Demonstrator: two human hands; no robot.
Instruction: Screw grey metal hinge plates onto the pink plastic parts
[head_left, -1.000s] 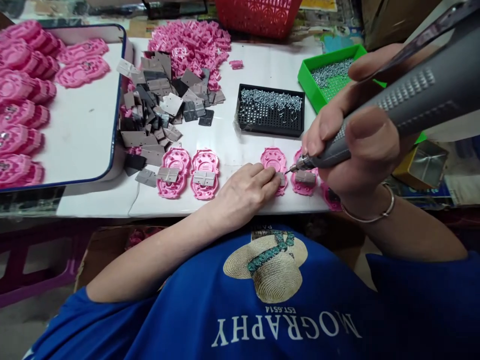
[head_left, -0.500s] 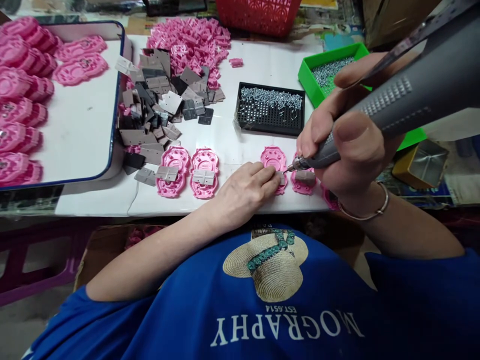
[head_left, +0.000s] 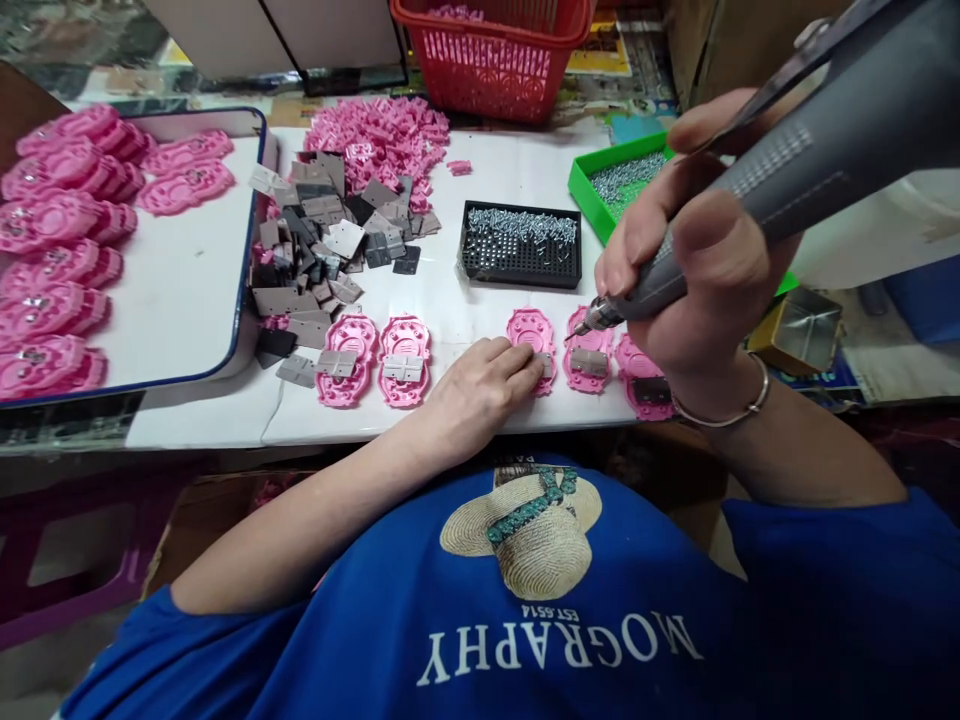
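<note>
My right hand [head_left: 697,240] is closed around a grey electric screwdriver [head_left: 795,160]. Its bit points down left and appears over the left side of a pink plastic casing [head_left: 586,350] with a grey plate across it; whether it touches cannot be made out. My left hand [head_left: 487,390] lies on the neighbouring pink casing [head_left: 529,325], fingers bent and pressed on its grey plate, partly hiding both. A third pink casing [head_left: 637,365] with a dark plate lies under my right wrist. Two more casings with plates, one of them this pink casing [head_left: 405,390], lie left of my left hand.
A black perforated tray [head_left: 521,275] of screws stands beyond my hands, a green tray [head_left: 592,200] of screws behind it. Loose grey plates [head_left: 322,210] and small pink parts [head_left: 375,135] are heaped left. Stacked casings fill part of a white blue-rimmed tray [head_left: 202,310]. A red basket [head_left: 491,75] stands behind.
The screwdriver bit has come away from the plate under my left hand and now sits farther right, by the neighbouring casing. The view has tilted up and shifted slightly.
</note>
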